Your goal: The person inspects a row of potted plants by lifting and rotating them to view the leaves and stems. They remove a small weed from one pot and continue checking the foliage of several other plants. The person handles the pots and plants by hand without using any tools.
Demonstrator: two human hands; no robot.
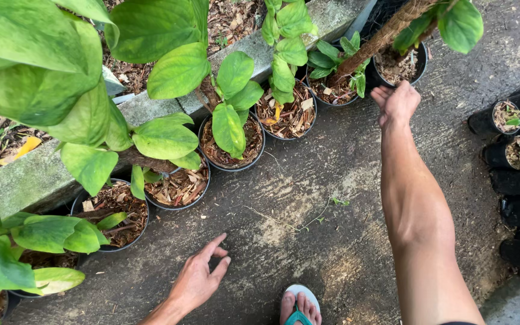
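Reaching right hand [397, 101] near end pot [399, 66], plant top cropped

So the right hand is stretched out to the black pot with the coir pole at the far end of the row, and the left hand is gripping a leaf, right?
Not quite. In the head view the left hand grips nothing: it hangs open above the bare pavement. The right hand is indeed stretched out to the black pot with the coir pole.
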